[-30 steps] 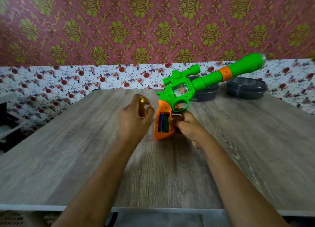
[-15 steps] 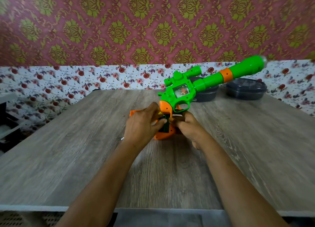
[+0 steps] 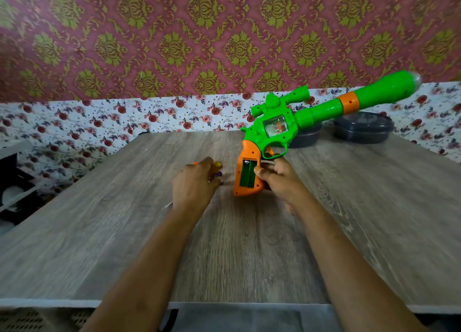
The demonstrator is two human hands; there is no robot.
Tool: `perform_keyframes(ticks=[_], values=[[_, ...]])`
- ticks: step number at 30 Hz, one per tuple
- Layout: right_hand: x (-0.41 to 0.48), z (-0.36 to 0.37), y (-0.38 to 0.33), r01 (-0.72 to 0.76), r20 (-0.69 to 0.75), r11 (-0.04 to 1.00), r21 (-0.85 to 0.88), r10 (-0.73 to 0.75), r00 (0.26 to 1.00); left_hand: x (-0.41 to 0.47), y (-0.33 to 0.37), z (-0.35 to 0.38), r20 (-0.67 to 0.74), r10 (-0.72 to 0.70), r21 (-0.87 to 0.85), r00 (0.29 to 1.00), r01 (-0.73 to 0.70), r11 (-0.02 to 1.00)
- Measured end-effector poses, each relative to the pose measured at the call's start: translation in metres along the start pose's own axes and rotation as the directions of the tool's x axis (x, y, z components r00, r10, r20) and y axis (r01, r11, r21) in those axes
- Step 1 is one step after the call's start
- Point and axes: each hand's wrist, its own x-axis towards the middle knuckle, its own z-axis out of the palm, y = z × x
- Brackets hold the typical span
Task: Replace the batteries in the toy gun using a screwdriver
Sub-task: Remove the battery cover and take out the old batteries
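The upper wall (image 3: 149, 32) is covered in maroon damask wallpaper with olive medallions; below it, a white rose-print band (image 3: 99, 117) is seen behind the grey wood-grain table (image 3: 99, 232).

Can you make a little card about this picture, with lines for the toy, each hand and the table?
toy: green and orange plastic toy gun, barrel pointing up to the right
battery slot: open in the orange grip, looks empty
right hand: grips the orange grip
left hand: curled over a small blurry yellow and purple thing
table: grey wood-grain tabletop
behind: two dark round lidded containers
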Motion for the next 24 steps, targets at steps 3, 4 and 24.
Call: perform_keyframes(ticks=[3,4,24], values=[[-0.001,0.002,-0.002,0.065,-0.021,0.994,-0.083,-0.067,0.998,-0.002,-0.001,0.005,0.111,0.005,0.102,0.994,-0.017,0.995],[-0.002,0.002,-0.003,0.082,-0.02,0.991,-0.107,-0.085,0.996,-0.002,-0.002,0.007,0.13,0.001,0.113,0.992,-0.015,0.994],[-0.001,0.002,-0.004,0.122,0.002,0.975,-0.183,-0.124,0.992,-0.002,0.007,-0.006,-0.083,0.006,-0.499,0.997,-0.046,0.866]])
